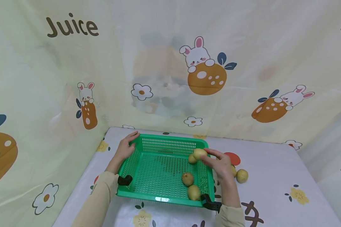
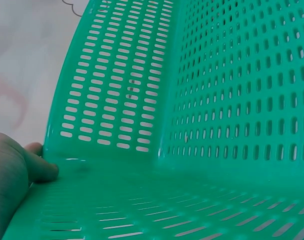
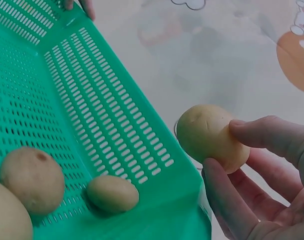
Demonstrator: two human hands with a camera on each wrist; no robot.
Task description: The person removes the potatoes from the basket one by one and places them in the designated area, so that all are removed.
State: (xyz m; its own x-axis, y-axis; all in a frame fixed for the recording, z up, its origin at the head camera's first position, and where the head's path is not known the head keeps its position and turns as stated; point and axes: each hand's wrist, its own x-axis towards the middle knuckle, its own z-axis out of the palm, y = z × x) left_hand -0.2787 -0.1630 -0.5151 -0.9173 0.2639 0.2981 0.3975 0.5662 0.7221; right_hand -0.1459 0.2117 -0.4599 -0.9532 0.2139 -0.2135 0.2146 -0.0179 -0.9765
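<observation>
A green perforated plastic basket (image 1: 159, 176) stands on the table. My left hand (image 1: 126, 148) grips its rim at the far left corner; in the left wrist view the thumb (image 2: 44, 170) lies over the inner side. Between thumb and fingers, my right hand (image 1: 223, 165) pinches a pale yellow potato (image 3: 206, 132) beside the basket's far right corner, at rim height or above. Inside, along the right side, lie a browner potato (image 1: 188, 178), a larger yellowish one (image 1: 194, 193) near the front, and a small one (image 3: 113, 193) at the back, partly hidden in the head view by the held potato.
Right of the basket, a loose potato (image 1: 242, 176) lies on the patterned tablecloth (image 1: 272, 189), with another potato (image 1: 233, 171) partly behind my right hand. A printed curtain (image 1: 159, 63) hangs close behind the table and along its sides.
</observation>
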